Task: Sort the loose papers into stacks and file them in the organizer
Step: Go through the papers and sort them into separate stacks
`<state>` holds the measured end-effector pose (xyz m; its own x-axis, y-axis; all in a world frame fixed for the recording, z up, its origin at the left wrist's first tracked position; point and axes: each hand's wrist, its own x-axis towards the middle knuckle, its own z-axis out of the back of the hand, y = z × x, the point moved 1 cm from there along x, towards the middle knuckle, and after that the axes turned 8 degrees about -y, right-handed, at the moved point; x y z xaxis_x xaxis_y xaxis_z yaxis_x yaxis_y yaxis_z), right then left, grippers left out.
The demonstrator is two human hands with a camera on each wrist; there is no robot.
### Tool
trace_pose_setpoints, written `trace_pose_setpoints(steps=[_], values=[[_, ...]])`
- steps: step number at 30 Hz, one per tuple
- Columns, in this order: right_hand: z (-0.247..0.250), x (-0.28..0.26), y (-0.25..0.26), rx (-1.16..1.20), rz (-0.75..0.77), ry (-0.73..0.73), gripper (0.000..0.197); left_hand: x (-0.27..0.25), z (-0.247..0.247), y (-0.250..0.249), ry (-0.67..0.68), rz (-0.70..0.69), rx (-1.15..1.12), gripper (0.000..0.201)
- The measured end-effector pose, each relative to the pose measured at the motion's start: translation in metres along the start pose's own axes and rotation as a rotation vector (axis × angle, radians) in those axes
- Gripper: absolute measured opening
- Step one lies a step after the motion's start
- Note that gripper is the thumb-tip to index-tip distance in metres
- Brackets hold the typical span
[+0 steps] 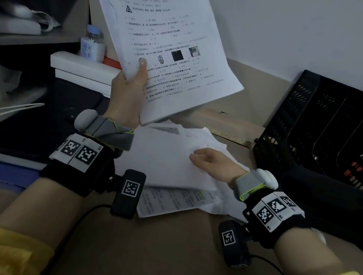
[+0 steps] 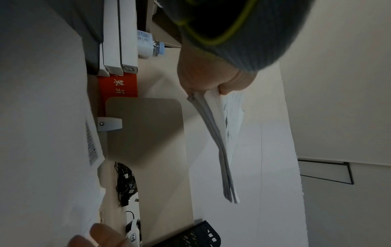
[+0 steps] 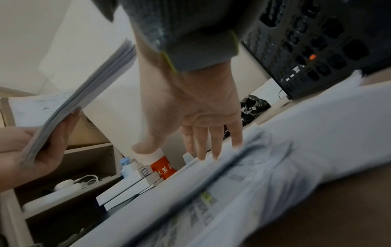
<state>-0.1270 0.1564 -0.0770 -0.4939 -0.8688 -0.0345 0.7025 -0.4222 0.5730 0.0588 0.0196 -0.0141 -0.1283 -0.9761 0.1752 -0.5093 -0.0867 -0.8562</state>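
The left hand [image 1: 127, 93] is raised at about 11 o'clock from the head view's centre, forearm rising from 7 o'clock, wrist bent back. Its thumb [image 1: 142, 67] lies flat on the printed face of a stack [image 1: 161, 24]; in the right wrist view the fingers [image 3: 63, 130] lie along the back, pinching the lower corner. The right hand [image 1: 212, 162] lies low at 3 o'clock, forearm entering from 5 o'clock, palm down. Its fingers [image 3: 213, 143] are straight and slightly spread, tips touching the loose papers [image 1: 171, 160], thumb apart to the side. Both wrists wear grey bands and black cuffs.
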Motion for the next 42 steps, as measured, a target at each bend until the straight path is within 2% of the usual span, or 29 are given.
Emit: trace_pose_setpoints(steps=[4, 7, 9, 12, 15, 17, 19, 22, 28, 30, 32, 35, 39, 42], values=[[0.006, 0.010, -0.014, -0.061, -0.148, -0.159, 0.061, 0.005, 0.000, 0.008, -0.026, 0.032, -0.008, 0.041], [0.009, 0.011, -0.023, -0.131, -0.286, -0.149, 0.073, 0.008, 0.001, 0.012, -0.033, 0.052, -0.022, 0.048], [0.009, 0.013, -0.028, -0.189, -0.323, -0.109, 0.075, 0.010, 0.001, 0.015, -0.022, 0.061, -0.029, 0.047], [0.006, 0.017, -0.033, -0.240, -0.333, -0.083, 0.063, 0.010, 0.000, 0.018, -0.009, 0.074, -0.032, 0.044], [0.005, 0.017, -0.034, -0.126, -0.343, -0.072, 0.040, 0.007, -0.002, 0.019, -0.010, 0.091, -0.020, 0.038], [0.005, 0.013, -0.034, -0.003, -0.372, -0.062, 0.042, 0.006, -0.003, 0.020, -0.005, 0.088, -0.027, 0.035], [0.004, 0.013, -0.036, -0.032, -0.375, -0.080, 0.047, 0.005, -0.003, 0.020, -0.001, 0.083, -0.032, 0.033], [0.004, 0.014, -0.036, -0.042, -0.346, -0.143, 0.025, 0.005, -0.004, 0.019, 0.002, 0.075, -0.022, 0.034], [0.021, 0.009, -0.028, 0.321, -0.212, -0.403, 0.027, 0.007, -0.003, 0.022, 0.023, 0.031, 0.010, 0.041], [0.028, 0.006, -0.022, 0.403, -0.178, -0.441, 0.016, 0.008, -0.002, 0.023, 0.023, -0.008, 0.053, 0.041], [0.035, 0.003, -0.016, 0.476, -0.114, -0.443, 0.024, 0.006, -0.001, 0.023, 0.009, -0.041, 0.118, 0.034], [0.047, -0.001, -0.005, 0.535, -0.028, -0.415, 0.022, 0.003, 0.001, 0.021, 0.020, -0.140, 0.241, 0.004], [0.071, -0.007, 0.017, 0.764, 0.050, -0.447, 0.021, 0.005, 0.005, 0.017, 0.063, -0.292, 0.475, 0.027], [0.088, -0.008, 0.037, 0.881, 0.123, -0.481, 0.019, 0.006, 0.005, 0.017, 0.122, -0.316, 0.602, 0.046]])
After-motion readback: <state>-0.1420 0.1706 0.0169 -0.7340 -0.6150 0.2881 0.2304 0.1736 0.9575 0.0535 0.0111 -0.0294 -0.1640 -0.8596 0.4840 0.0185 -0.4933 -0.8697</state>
